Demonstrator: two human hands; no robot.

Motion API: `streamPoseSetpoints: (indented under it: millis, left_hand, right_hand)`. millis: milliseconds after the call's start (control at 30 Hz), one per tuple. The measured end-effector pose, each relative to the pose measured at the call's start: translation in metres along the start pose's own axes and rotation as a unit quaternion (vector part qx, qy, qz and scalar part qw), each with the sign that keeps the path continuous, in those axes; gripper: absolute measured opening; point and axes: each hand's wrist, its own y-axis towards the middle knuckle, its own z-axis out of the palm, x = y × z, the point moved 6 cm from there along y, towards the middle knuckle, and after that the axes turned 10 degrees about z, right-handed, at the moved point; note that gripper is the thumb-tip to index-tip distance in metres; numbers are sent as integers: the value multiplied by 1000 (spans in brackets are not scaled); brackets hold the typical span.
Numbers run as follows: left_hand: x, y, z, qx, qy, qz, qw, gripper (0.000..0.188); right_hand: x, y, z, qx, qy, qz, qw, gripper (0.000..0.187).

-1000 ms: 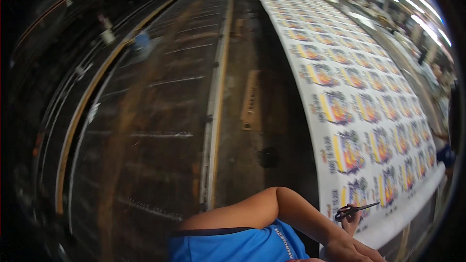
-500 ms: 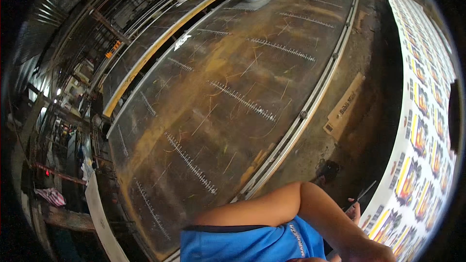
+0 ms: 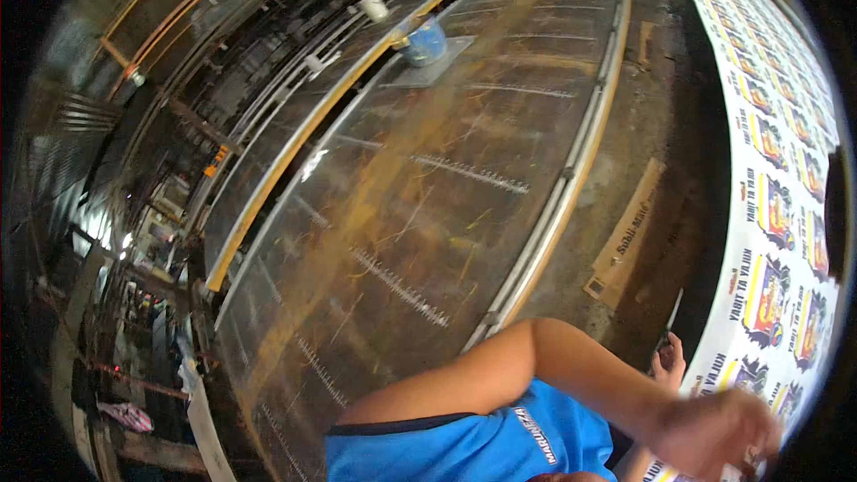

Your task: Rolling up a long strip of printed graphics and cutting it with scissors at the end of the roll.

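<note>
A long white sheet (image 3: 736, 241) printed with repeated colourful designs runs along the right side. My left arm reaches across my blue shirt, and my left hand (image 3: 714, 436) is over the near part of that sheet. Motion smears its fingers, so their grip is unclear. Beside the sheet's left edge, my right hand (image 3: 669, 362) is closed round the dark handle of a slim pointed metal blade (image 3: 676, 311). The blade points up and away; whether it is a knife or scissors cannot be made out.
A long dark worktable (image 3: 420, 232) with rows of pale marks stretches away on the left, edged by a metal rail (image 3: 558, 201). On it stands a blue bucket (image 3: 423, 43). Flattened cardboard (image 3: 628, 236) lies on the floor between table and sheet.
My left hand has moved right and up, farther over the printed sheet. My right hand with the blade is slightly higher, and the blade stands more upright. The view has shifted.
</note>
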Motion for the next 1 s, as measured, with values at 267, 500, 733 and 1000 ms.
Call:
streamPoseSetpoints:
  millis: [267, 500, 733, 1000]
  left_hand:
    - [-422, -146, -188, -323, 582, 332, 668, 28]
    - [-719, -461, -219, -630, 761, 158, -1, 26]
    - [-827, -538, -255, -770, 628, -40, -101, 64]
    - [-1017, -440, -333, -787, 603, -131, -16, 77]
  right_hand:
    - [-57, 106, -4, 3, 92, 123, 988, 28]
    - [-150, 222, -5, -84, -17, 165, 982, 31]
    - [-202, 335, -25, -165, -149, 351, 910, 45]
    - [-112, 526, -35, -179, -85, 282, 939, 59]
